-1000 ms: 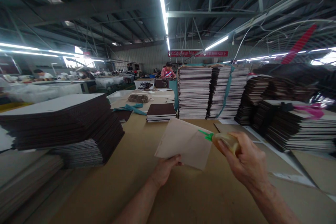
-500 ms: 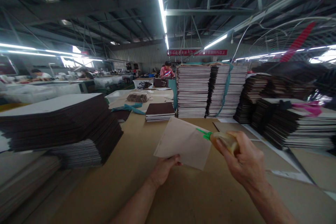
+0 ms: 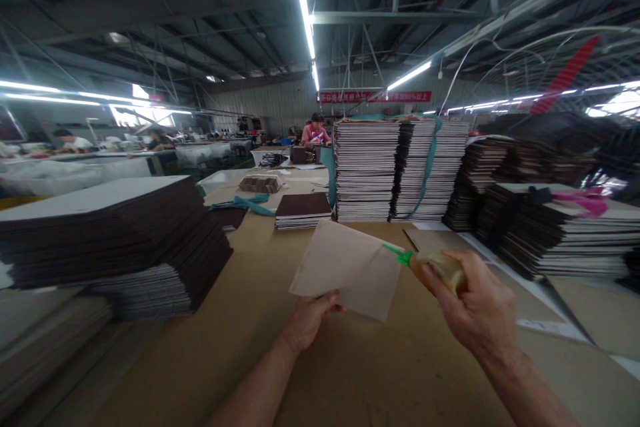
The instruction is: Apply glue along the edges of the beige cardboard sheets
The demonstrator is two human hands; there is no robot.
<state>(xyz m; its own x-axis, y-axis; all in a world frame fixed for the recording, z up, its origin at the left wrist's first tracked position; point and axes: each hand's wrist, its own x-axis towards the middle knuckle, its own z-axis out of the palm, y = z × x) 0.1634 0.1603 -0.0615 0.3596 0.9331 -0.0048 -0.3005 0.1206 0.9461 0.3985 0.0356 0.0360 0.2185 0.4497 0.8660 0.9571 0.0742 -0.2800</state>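
My left hand (image 3: pixel 313 320) pinches the near edge of a pale beige rectangular panel (image 3: pixel 345 267), thumb on top, and holds it tilted over the brown tabletop (image 3: pixel 240 360). In my right hand (image 3: pixel 483 300) is a squeeze bottle (image 3: pixel 440 270) with amber-coloured contents, the fingers wrapped round its body. Its thin green nozzle (image 3: pixel 399 254) points left, over the right part of the panel near the far edge. Whether the tip touches the panel I cannot tell.
A tall stack of dark boards (image 3: pixel 115 240) stands on the left. Ahead are a low stack (image 3: pixel 303 210) and high piles of white-edged boards (image 3: pixel 367 173) tied with teal strips. More bundles (image 3: pixel 570 233) sit at the right. A person (image 3: pixel 316 132) works farther back.
My right hand has shifted slightly right with the bottle, and the green nozzle has moved toward the panel's right edge. The panel stays in my left hand at nearly the same place.
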